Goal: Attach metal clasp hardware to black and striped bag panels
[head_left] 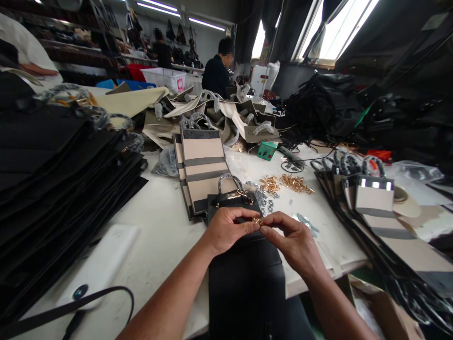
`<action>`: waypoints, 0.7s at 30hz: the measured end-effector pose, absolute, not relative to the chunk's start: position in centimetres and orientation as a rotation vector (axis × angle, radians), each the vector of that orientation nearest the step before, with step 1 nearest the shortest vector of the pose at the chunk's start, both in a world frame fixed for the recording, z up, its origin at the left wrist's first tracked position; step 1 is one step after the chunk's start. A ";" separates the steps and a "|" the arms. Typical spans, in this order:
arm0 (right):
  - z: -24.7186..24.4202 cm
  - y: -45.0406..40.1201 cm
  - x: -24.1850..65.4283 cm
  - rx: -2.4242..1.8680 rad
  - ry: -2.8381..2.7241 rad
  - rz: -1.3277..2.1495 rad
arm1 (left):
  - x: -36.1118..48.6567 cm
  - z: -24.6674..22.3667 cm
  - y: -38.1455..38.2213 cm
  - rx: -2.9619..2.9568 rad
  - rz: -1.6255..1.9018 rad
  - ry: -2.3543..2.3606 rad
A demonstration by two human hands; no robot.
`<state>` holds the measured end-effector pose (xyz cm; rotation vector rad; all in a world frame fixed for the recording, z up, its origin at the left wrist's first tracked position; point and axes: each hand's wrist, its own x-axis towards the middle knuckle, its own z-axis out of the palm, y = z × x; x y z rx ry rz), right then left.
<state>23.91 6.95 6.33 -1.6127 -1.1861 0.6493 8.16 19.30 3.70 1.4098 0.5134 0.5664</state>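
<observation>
Above a black bag panel (247,278), my left hand (231,229) and my right hand (290,238) meet at their fingertips. Both pinch a small gold metal fitting (256,220); its exact kind is too small to make out. The panel hangs over the table's front edge. At its far end are a wrapped handle (230,178) and gold hardware (233,194). Just beyond my right hand lie loose gold metal pieces (295,183) and small grey metal plates (271,206).
Stacked black panels (63,189) fill the left side, beside a white power bank (102,264) with a cable. Beige-lined bag panels (207,160) lie ahead, and more (375,196) hang at right. A green box (267,150) sits farther back. A co-worker (216,73) is beyond the table.
</observation>
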 end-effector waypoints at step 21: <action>6.0 6.8 23.7 -1.382 -1.478 0.285 | 8.5 3.3 18.8 1.259 0.474 0.441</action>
